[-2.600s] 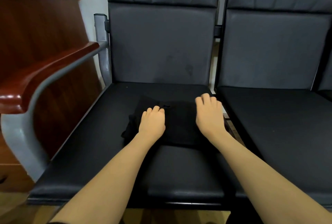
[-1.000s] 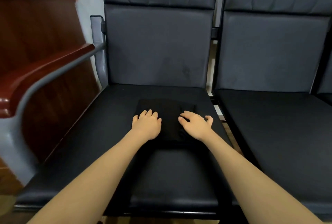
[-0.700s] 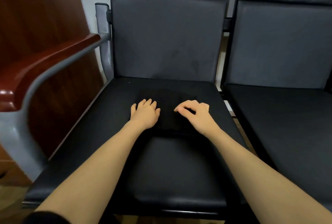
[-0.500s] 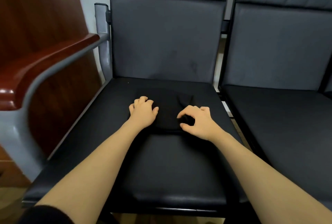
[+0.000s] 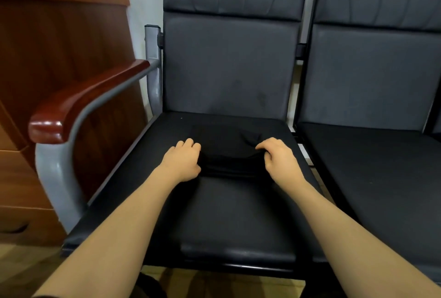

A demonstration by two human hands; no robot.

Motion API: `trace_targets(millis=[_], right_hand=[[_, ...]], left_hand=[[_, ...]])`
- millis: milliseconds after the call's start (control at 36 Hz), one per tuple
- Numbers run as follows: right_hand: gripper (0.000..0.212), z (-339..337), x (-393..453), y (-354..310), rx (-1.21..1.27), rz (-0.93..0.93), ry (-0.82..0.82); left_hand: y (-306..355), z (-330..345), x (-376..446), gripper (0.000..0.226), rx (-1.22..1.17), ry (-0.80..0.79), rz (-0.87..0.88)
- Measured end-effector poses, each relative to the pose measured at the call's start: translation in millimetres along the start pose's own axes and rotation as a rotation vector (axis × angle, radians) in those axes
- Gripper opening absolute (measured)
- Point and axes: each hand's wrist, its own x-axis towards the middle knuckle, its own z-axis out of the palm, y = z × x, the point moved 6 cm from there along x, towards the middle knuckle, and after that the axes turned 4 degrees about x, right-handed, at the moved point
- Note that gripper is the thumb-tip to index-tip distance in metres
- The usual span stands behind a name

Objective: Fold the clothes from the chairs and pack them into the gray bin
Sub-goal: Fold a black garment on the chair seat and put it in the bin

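A folded black garment lies in the middle of the left chair's black seat. My left hand grips its near left edge with curled fingers. My right hand pinches its near right edge, and the near side of the cloth is bunched and raised a little between the two hands. The far part of the garment still rests flat on the seat. The gray bin is not in view.
A second black chair stands at the right, its seat bare. A wooden armrest on a grey metal frame rises at the left, with a brown wooden desk behind it. Wooden floor shows below the seat's front edge.
Both hands lay flat on the folded garment, then curled and closed on its near edge. The near edge now lifts and bunches between them.
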Motion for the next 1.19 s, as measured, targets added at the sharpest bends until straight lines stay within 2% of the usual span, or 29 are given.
trace_targets(millis=[83,139,167,222,278,333,417,500,583,667,750,889,1028,1111,1194], right_hand=[[0.032,-12.7,2.6,-13.7,-0.050,-0.150,0.158],[0.033,-15.0,3.4,-16.3,-0.166,-0.242,0.197],[0.036,-11.5,3.9,-14.1,-0.277,-0.250,0.149],[0.043,2.7,0.9,-5.1,-0.469,-0.177,-0.063],[0.046,14.5,-4.6,7.9,-0.503,-0.038,-0.243],[0.043,13.5,-6.5,7.4,-0.481,0.016,-0.248],[0.040,12.0,-5.8,-2.9,-0.450,-0.021,-0.239],[0.054,23.5,-10.2,-13.5,-0.364,-0.091,-0.396],[0.058,32.5,-12.2,-14.1,-0.331,-0.029,-0.511],[0.051,31.8,-9.1,-14.0,-0.387,0.014,-0.486],[0.046,30.4,-7.6,-15.6,-0.393,0.045,-0.431],[0.045,10.5,6.6,-25.8,-0.403,0.044,-0.085],[0.047,4.7,6.7,-33.5,-0.351,-0.097,0.076],[0.050,5.1,3.5,-31.2,-0.313,-0.146,0.092],[0.050,7.1,-0.2,-30.7,-0.362,-0.193,0.006]], left_hand=[[-3.4,-1.3,-1.5,0.039,0.026,0.072,-0.017],[-5.2,0.3,-2.6,0.040,0.022,0.062,-0.015],[-5.8,1.7,-3.3,0.043,0.010,0.041,-0.009],[-6.8,4.1,-5.2,0.051,-0.016,0.004,0.009],[-7.9,5.4,-6.9,0.056,-0.042,-0.011,0.023],[-9.0,5.8,-8.1,0.059,-0.056,-0.023,0.033],[-10.0,6.0,-8.9,0.060,-0.074,-0.044,0.052],[-11.1,5.3,-10.3,0.052,-0.078,0.000,0.055],[-9.6,5.0,-11.1,0.043,-0.050,0.074,0.064],[-9.4,5.0,-11.7,0.034,-0.104,0.139,0.052],[-15.1,-1.2,-13.5,0.023,-0.350,0.228,-0.032],[-18.0,-27.7,-16.4,0.021,-0.614,0.461,-0.095],[-23.9,-40.8,-20.3,0.018,-0.722,0.596,-0.191],[-25.6,-40.2,-22.8,0.017,-0.660,0.538,-0.200],[-24.6,-31.2,-26.5,0.021,-0.554,0.403,-0.160]])
